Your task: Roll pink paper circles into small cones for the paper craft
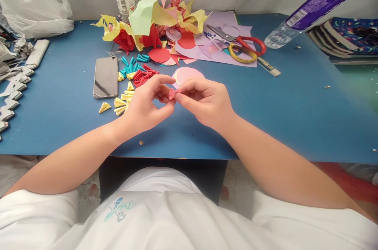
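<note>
Between my two hands, above the blue table, is a small pink rolled paper piece point(171, 93) with a spiral end. My right hand point(203, 100) pinches its right side between thumb and fingers. My left hand point(150, 100) curls around its left side, thumb and index finger apart and the other fingers behind the piece. Just beyond the hands lie pink paper circles point(190, 73), partly hidden. Close to my left hand are yellow paper cones point(119, 102), red paper cones point(143, 78) and teal paper cones point(130, 67), several of each.
A phone point(105, 77) lies left of the cones. Crumpled paper scraps point(144, 15), scissors point(236, 39) and a utility knife point(268, 66) are at the back. Bottles point(313, 10) stand near the wall. A plastic bag point(35, 6) and folded paper strip point(14, 94) occupy the left.
</note>
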Action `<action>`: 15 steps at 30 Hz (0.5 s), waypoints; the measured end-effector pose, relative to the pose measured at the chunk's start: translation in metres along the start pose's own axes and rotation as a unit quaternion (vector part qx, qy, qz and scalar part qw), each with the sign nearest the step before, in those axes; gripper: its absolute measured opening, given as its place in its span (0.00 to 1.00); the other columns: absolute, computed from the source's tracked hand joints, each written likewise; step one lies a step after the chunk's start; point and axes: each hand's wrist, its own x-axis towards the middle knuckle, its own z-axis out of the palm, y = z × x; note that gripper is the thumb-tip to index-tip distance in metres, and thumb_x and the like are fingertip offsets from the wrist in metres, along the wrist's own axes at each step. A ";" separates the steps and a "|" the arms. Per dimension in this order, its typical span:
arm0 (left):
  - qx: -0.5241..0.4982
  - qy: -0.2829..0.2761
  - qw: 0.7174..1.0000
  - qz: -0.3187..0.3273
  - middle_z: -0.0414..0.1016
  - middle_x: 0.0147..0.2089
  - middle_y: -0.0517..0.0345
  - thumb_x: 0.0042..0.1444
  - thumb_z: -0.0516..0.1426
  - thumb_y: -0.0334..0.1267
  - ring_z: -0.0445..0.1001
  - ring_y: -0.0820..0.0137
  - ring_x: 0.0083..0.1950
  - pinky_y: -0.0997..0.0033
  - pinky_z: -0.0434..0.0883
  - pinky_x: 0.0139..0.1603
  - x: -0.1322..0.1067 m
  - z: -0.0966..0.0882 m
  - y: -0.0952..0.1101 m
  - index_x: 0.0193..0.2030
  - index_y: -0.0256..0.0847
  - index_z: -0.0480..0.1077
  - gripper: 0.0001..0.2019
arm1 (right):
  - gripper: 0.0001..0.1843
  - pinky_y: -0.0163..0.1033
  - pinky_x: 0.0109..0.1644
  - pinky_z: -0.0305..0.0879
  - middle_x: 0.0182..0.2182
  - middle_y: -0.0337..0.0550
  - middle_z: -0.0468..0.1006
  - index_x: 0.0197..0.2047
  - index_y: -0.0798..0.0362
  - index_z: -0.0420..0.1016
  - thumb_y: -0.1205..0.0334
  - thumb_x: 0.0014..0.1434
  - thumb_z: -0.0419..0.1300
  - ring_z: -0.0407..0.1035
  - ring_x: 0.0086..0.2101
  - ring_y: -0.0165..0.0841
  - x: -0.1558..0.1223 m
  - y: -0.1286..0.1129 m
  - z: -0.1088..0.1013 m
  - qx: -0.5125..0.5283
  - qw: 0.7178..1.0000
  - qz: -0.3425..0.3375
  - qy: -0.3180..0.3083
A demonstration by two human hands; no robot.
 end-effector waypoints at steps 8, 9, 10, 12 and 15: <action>-0.018 -0.007 0.998 0.053 0.85 0.42 0.59 0.61 0.68 0.28 0.84 0.72 0.40 0.72 0.82 0.45 0.000 -0.001 -0.006 0.59 0.44 0.77 0.20 | 0.19 0.45 0.35 0.81 0.37 0.44 0.87 0.41 0.45 0.90 0.38 0.71 0.78 0.81 0.36 0.37 0.000 0.007 -0.003 -0.025 0.998 -0.056 -0.011; -0.020 -0.008 0.998 0.058 0.85 0.42 0.59 0.62 0.69 0.28 0.84 0.72 0.40 0.73 0.82 0.45 0.000 -0.001 -0.007 0.59 0.44 0.77 0.20 | 0.19 0.44 0.35 0.81 0.37 0.44 0.87 0.41 0.46 0.90 0.39 0.72 0.78 0.81 0.36 0.37 0.000 0.007 -0.003 -0.025 0.998 -0.063 -0.013; -0.021 -0.007 0.998 0.059 0.86 0.42 0.59 0.62 0.69 0.29 0.84 0.73 0.40 0.73 0.82 0.45 0.000 -0.002 -0.008 0.59 0.44 0.77 0.19 | 0.19 0.44 0.35 0.81 0.37 0.44 0.87 0.41 0.46 0.90 0.39 0.72 0.78 0.81 0.36 0.37 0.000 0.008 -0.003 -0.026 0.997 -0.068 -0.014; -0.023 -0.005 0.998 0.055 0.86 0.42 0.59 0.64 0.71 0.31 0.85 0.72 0.40 0.73 0.83 0.46 0.000 -0.002 -0.008 0.58 0.44 0.77 0.18 | 0.19 0.44 0.36 0.81 0.38 0.44 0.87 0.42 0.46 0.89 0.39 0.73 0.78 0.81 0.36 0.37 0.000 0.009 -0.003 -0.028 0.997 -0.075 -0.014; -0.034 -0.001 0.999 0.038 0.86 0.42 0.58 0.65 0.73 0.34 0.87 0.71 0.41 0.72 0.84 0.46 0.001 -0.002 -0.008 0.56 0.45 0.77 0.16 | 0.18 0.44 0.38 0.82 0.40 0.44 0.87 0.44 0.45 0.90 0.40 0.73 0.77 0.82 0.39 0.38 0.001 0.009 -0.004 -0.028 0.997 -0.077 -0.010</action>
